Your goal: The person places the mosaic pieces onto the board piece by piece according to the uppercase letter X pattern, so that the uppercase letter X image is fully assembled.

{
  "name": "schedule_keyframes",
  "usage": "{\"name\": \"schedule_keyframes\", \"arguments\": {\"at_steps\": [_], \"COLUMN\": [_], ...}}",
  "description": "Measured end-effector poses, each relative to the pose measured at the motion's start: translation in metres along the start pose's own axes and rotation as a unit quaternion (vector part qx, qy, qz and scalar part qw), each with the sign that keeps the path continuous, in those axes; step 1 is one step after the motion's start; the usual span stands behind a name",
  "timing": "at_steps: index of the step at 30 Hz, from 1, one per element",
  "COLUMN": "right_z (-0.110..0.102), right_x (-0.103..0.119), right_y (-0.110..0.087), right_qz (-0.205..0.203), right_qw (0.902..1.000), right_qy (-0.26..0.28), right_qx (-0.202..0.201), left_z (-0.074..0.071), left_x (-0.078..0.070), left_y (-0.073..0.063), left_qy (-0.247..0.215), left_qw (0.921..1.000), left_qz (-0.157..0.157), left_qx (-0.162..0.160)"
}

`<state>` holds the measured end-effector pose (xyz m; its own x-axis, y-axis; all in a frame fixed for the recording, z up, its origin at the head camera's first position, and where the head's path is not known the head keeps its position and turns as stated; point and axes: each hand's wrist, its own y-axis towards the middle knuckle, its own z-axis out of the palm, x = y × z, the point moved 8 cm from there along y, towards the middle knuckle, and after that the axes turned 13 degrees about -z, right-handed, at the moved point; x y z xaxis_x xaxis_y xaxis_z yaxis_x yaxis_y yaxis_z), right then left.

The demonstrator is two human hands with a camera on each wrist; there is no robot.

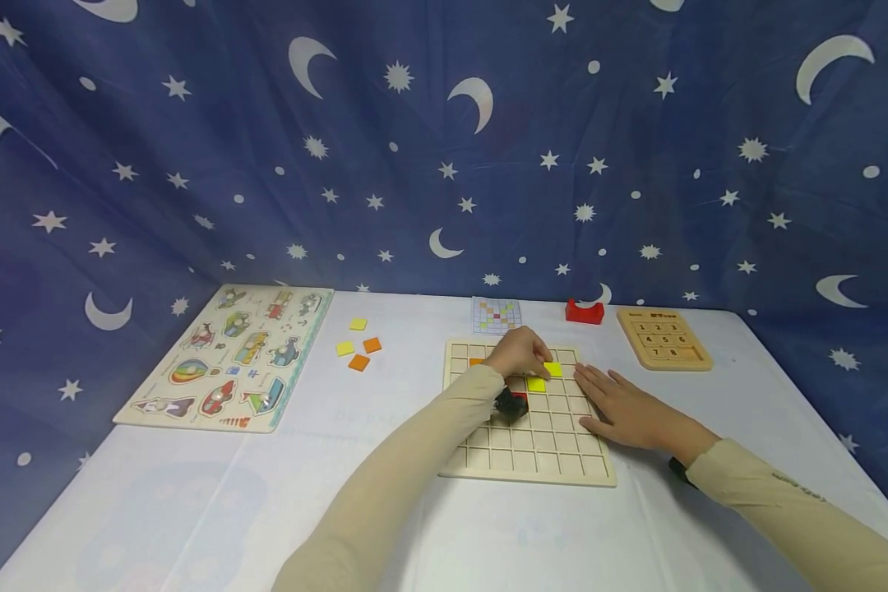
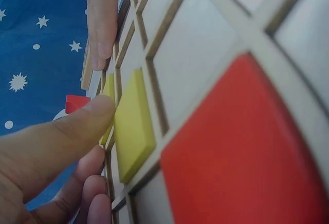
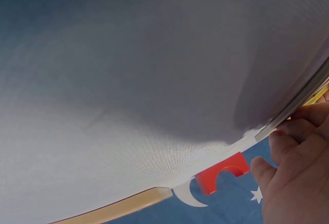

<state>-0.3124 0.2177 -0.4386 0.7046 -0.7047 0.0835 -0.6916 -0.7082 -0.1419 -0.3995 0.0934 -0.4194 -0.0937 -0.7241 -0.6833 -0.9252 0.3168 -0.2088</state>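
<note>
A wooden grid board (image 1: 533,475) lies on the white table, partly covered by my left arm. Over its upper part, my left hand (image 1: 518,353) pinches a yellow square tile (image 1: 554,369) at a cell near the upper right corner. In the left wrist view, the thumb (image 2: 97,107) presses against that tile. A second yellow tile (image 2: 134,126) sits in a cell diagonally beside it, with a red tile (image 2: 247,152) beyond. An orange tile (image 1: 476,362) shows left of the hand. My right hand (image 1: 629,409) rests with extended fingers along the board's right edge.
Loose yellow tiles (image 1: 345,349) and orange tiles (image 1: 358,363) lie left of the board. A picture puzzle board (image 1: 225,362) is farther left. Behind stand a coloured pattern card (image 1: 497,316) and a red holder (image 1: 585,312). A wooden number puzzle (image 1: 663,339) lies at right.
</note>
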Motion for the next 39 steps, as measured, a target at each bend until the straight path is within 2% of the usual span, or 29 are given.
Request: {"name": "schedule_keyframes", "arguments": {"at_steps": [7, 15, 23, 39], "right_z": [-0.002, -0.001, 0.001, 0.001], "right_x": [0.002, 0.001, 0.000, 0.000], "right_y": [-0.001, 0.000, 0.000, -0.001], "right_qz": [0.002, 0.005, 0.005, 0.006], "right_qw": [1.0000, 1.0000, 1.0000, 1.0000], "right_qy": [-0.001, 0.003, 0.000, -0.004], "right_qx": [0.000, 0.005, -0.003, 0.000], "left_z": [-0.006, -0.024, -0.058, -0.134], "left_x": [0.001, 0.011, 0.030, 0.090], "left_y": [-0.004, -0.016, -0.035, -0.065], "left_qy": [-0.011, -0.072, -0.065, -0.061], "left_qw": [0.9998, 0.9967, 0.9967, 0.9950], "left_qz": [0.010, 0.023, 0.047, 0.019], "left_qx": [0.016, 0.032, 0.007, -0.077]}}
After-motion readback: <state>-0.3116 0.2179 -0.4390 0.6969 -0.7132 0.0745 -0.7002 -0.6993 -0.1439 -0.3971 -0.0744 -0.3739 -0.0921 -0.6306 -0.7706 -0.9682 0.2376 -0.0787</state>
